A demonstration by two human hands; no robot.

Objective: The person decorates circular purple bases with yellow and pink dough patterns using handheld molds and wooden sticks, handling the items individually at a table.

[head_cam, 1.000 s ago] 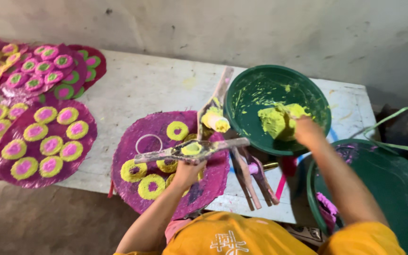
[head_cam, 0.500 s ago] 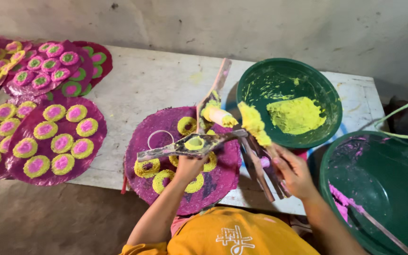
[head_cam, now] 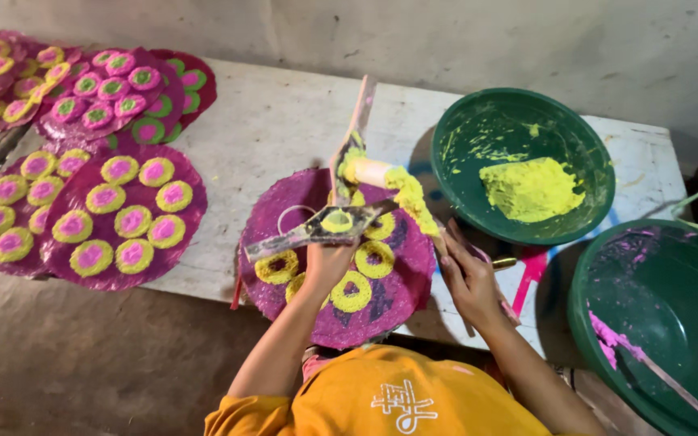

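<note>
Right now the left hand (head_cam: 326, 262) is clenched around the handle of a flat metal ring mould (head_cam: 334, 222) pressed on the purple disc (head_cam: 401, 278) at the table's near edge, while the right hand (head_cam: 470, 282) grips a paddle (head_cam: 409, 198) heaped with yellow paste just above it. Several yellow rings (head_cam: 375, 259) already sit on the disc, so this looks like the filling step, midway through this disc. Next the paste wants scraping into the mould, then a clean lift off. More yellow paste lies in the green bowl (head_cam: 462, 173) just beside
</note>
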